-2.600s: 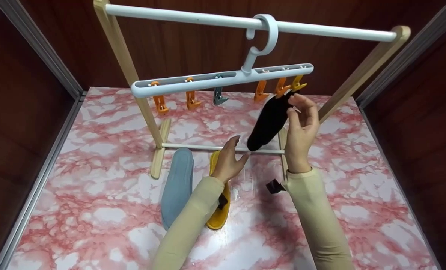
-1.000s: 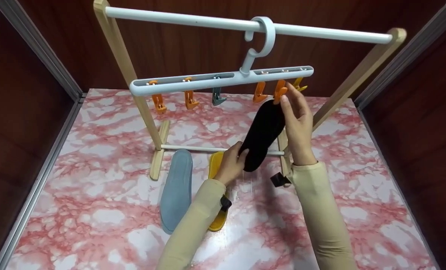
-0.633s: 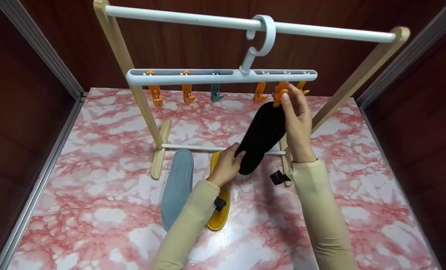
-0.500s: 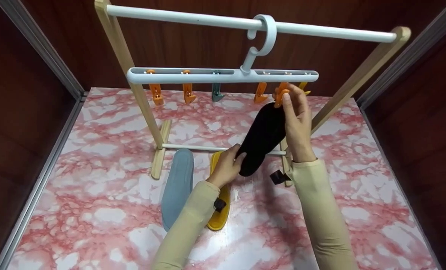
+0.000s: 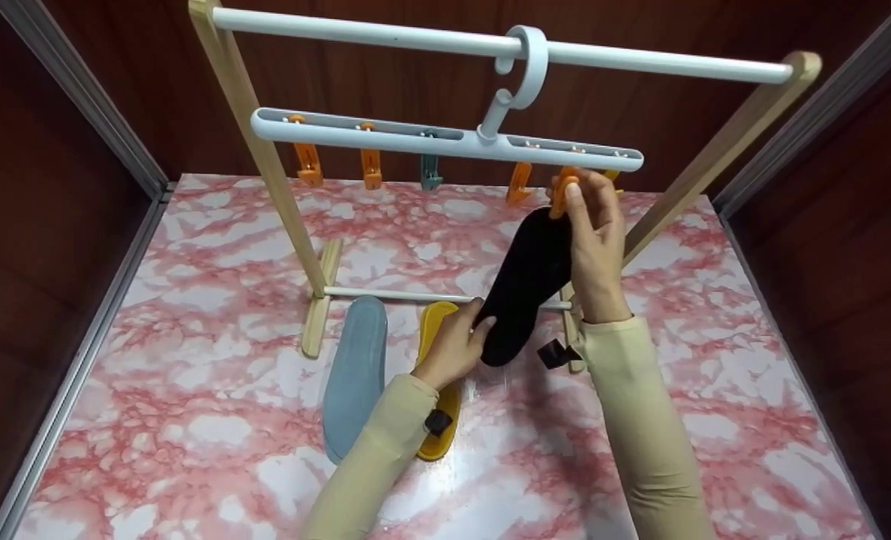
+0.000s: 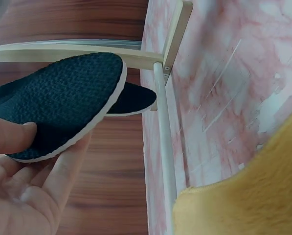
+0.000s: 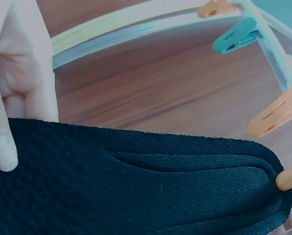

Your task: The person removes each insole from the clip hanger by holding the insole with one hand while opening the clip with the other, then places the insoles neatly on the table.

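Note:
My left hand point(image 5: 453, 345) pinches the lower end of a black insole point(image 5: 524, 277) between thumb and fingers. My right hand point(image 5: 595, 240) pinches an orange clip point(image 5: 563, 193) at the insole's upper end. That clip's tip sits over the insole's rounded edge in the right wrist view. The clip belongs to a pale hanger point(image 5: 408, 142), whose right end tilts down. Behind the held insole, a second dark insole point(image 6: 133, 99) shows in the left wrist view. A yellow clip point(image 5: 612, 176) is mostly hidden behind my right hand.
On the marbled table point(image 5: 213, 435) lie a grey-blue insole point(image 5: 355, 375) and a yellow insole point(image 5: 434, 442), partly under my left arm. The hanger hooks over a white rail point(image 5: 370, 30) on wooden posts. More orange clips point(image 5: 308, 163) and a teal clip point(image 5: 430, 171) dangle from it.
My left hand has moved from beside the black insole to hold its lower end. My right hand has shifted left onto the orange clip. The hanger's left end has risen, its right end dropped.

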`<action>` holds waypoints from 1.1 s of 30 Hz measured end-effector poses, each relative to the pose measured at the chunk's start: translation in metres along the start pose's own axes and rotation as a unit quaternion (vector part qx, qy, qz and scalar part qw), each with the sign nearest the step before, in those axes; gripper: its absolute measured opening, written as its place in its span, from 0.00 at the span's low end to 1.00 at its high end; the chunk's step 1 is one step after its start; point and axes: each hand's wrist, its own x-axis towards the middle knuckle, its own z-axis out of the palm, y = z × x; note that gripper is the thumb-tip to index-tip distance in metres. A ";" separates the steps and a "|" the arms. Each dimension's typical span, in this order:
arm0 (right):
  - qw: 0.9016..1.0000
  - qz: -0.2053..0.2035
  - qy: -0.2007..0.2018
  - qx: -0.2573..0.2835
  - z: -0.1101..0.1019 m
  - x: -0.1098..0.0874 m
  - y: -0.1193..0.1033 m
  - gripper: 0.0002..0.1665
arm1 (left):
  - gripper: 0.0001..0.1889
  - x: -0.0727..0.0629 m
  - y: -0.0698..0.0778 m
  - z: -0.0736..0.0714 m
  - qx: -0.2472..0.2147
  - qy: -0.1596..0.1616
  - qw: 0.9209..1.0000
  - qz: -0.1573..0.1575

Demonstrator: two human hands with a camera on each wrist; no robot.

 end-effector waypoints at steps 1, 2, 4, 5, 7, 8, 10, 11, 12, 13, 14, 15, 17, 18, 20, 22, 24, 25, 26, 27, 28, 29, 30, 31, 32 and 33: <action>1.000 0.004 0.002 0.003 0.000 0.000 0.000 0.10 | 0.08 -0.002 0.000 0.000 -0.003 -0.002 1.000 -0.002; 1.000 0.006 0.004 0.003 0.000 0.000 -0.001 0.10 | 0.10 -0.004 0.000 0.000 -0.005 -0.005 1.000 -0.004; 1.000 0.008 0.007 0.002 0.000 0.000 -0.001 0.10 | 0.11 -0.008 -0.002 0.001 -0.006 -0.010 1.000 -0.008; 1.000 0.008 0.007 -0.001 0.000 0.000 -0.001 0.10 | 0.11 -0.010 -0.002 0.001 -0.008 -0.013 1.000 -0.010; 1.000 0.007 0.006 -0.005 0.000 0.000 0.000 0.11 | 0.10 -0.014 -0.004 0.002 -0.007 -0.015 1.000 -0.012; 1.000 0.008 0.004 -0.007 -0.001 0.000 0.000 0.11 | 0.09 -0.017 -0.004 0.002 -0.006 -0.014 1.000 -0.012; 1.000 0.012 0.001 -0.013 -0.001 -0.001 0.001 0.13 | 0.08 -0.021 -0.006 0.002 -0.006 -0.016 1.000 -0.015; 1.000 0.014 -0.001 -0.018 -0.002 -0.001 0.001 0.13 | 0.08 -0.023 -0.007 0.003 -0.010 -0.021 1.000 -0.020; 1.000 0.016 -0.003 -0.021 -0.003 -0.001 0.002 0.14 | 0.08 -0.025 -0.007 0.003 -0.013 -0.025 0.999 -0.026; 1.000 0.017 -0.005 -0.025 -0.004 -0.002 0.003 0.15 | 0.09 -0.027 -0.008 0.003 -0.018 -0.030 0.999 -0.033; 0.999 0.020 -0.007 -0.026 -0.004 -0.002 0.003 0.15 | 0.10 -0.029 -0.008 0.003 -0.023 -0.036 0.998 -0.041; 0.999 0.020 -0.010 -0.028 -0.005 -0.002 0.004 0.16 | 0.10 -0.031 -0.008 0.003 -0.029 -0.044 0.997 -0.051; 0.999 0.022 -0.015 -0.029 -0.006 -0.003 0.004 0.17 | 0.12 -0.035 -0.008 0.003 -0.038 -0.056 0.995 -0.069; 0.999 0.023 -0.017 -0.027 -0.006 -0.004 0.004 0.17 | 0.12 -0.037 -0.008 0.003 -0.042 -0.060 0.994 -0.076; 0.999 0.027 -0.015 -0.019 -0.006 -0.004 0.005 0.18 | 0.11 -0.039 -0.008 0.004 -0.047 -0.066 0.993 -0.088; 0.999 0.030 -0.012 -0.014 -0.006 -0.005 0.005 0.18 | 0.10 -0.042 -0.008 0.006 -0.047 -0.063 0.992 -0.097; 0.999 0.035 -0.006 -0.010 -0.007 -0.005 0.005 0.19 | 0.09 -0.045 -0.008 0.008 -0.055 -0.058 0.991 -0.111; 0.999 0.036 -0.003 -0.009 -0.008 -0.006 0.005 0.19 | 0.09 -0.047 -0.007 0.009 -0.059 -0.055 0.990 -0.120; 0.999 0.038 0.000 -0.010 -0.009 -0.006 0.005 0.19 | 0.09 -0.048 -0.007 0.011 -0.065 -0.052 0.988 -0.129; 0.999 0.038 0.004 -0.011 -0.010 -0.006 0.006 0.19 | 0.10 -0.050 -0.007 0.012 -0.071 -0.052 0.987 -0.138; 0.999 0.038 0.006 -0.014 -0.011 -0.007 0.006 0.19 | 0.10 -0.051 -0.006 0.014 -0.076 -0.051 0.985 -0.147; 0.999 0.037 0.008 -0.014 -0.013 -0.007 0.006 0.19 | 0.11 -0.052 -0.006 0.015 -0.082 -0.052 0.983 -0.156; 0.999 0.032 0.007 -0.012 -0.014 -0.008 0.006 0.19 | 0.11 -0.054 -0.006 0.017 -0.086 -0.054 0.981 -0.165; 1.000 0.026 0.003 -0.007 -0.015 -0.008 0.007 0.18 | 0.11 -0.055 -0.006 0.019 -0.090 -0.057 0.979 -0.172; 1.000 0.021 0.000 -0.001 -0.015 -0.008 0.007 0.18 | 0.11 -0.056 -0.005 0.020 -0.092 -0.060 0.978 -0.178; 1.000 0.017 -0.004 0.008 -0.016 -0.009 0.007 0.18 | 0.10 -0.057 -0.005 0.022 -0.092 -0.063 0.976 -0.185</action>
